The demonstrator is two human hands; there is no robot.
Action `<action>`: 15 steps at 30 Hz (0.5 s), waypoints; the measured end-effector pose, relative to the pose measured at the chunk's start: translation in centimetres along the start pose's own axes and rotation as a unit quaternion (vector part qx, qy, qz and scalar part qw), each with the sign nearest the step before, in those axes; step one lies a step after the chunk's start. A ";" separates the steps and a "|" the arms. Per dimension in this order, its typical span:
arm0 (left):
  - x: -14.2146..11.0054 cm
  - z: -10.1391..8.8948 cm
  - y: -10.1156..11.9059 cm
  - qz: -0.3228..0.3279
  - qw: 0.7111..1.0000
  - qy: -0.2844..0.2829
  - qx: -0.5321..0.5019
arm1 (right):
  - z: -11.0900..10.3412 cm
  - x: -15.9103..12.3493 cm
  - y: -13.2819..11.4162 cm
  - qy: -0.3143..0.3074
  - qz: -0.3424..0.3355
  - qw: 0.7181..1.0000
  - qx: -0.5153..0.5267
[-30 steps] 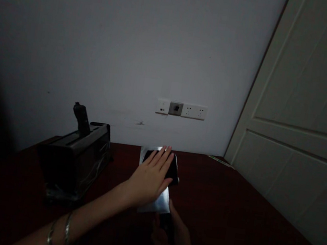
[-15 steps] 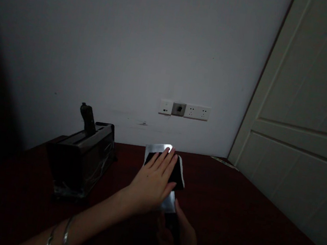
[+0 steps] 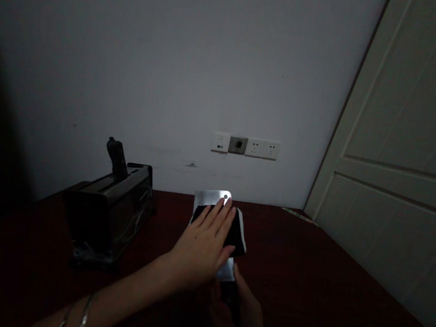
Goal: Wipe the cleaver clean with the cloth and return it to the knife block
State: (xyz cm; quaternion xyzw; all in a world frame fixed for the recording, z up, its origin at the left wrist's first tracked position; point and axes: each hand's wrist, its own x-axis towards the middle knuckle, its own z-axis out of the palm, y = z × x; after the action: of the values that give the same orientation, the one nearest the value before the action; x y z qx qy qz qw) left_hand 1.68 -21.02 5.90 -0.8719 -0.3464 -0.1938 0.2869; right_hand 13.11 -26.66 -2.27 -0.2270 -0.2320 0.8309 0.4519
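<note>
My left hand (image 3: 202, 242) lies flat with its fingers stretched out on a black folded item (image 3: 237, 234). That item rests on a shiny silver sheet (image 3: 213, 198) on the dark red table (image 3: 306, 284). My right hand (image 3: 239, 315) is low and in shadow just below the sheet's near edge. Its thumb points up toward the sheet and its fingers curl around a dark object I cannot make out. Two bracelets (image 3: 74, 319) ring my left wrist.
A dark box-shaped machine (image 3: 112, 211) with an upright lever stands at the left of the table. Wall sockets (image 3: 247, 146) sit on the white wall behind. A pale door (image 3: 409, 158) closes off the right side. A thin strip (image 3: 300, 215) lies at the table's far right edge.
The view has shifted slightly to the left. My left hand has slid a little farther up over the black item; the right hand has stayed below the sheet.
</note>
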 end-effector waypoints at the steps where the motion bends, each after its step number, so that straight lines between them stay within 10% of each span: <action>1: -0.3 -0.2 0.3 0.012 1.000 -0.002 -0.003 | 0.0 0.0 -0.1 0.001 -0.005 1.000 -0.001; 9: 1.8 0.4 -2.7 -0.064 0.998 -0.015 0.005 | -0.1 -0.1 0.5 -0.005 0.014 1.000 -0.013; 15: 0.3 0.1 -0.3 0.000 1.000 -0.016 0.000 | -0.1 0.0 -0.1 -0.014 0.016 1.000 0.001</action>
State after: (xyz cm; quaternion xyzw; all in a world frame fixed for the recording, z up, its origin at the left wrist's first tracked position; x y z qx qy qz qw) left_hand 1.68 -20.70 6.10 -0.8749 -0.3507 -0.1796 0.2815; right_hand 13.23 -26.63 -2.32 -0.2188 -0.2340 0.8413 0.4353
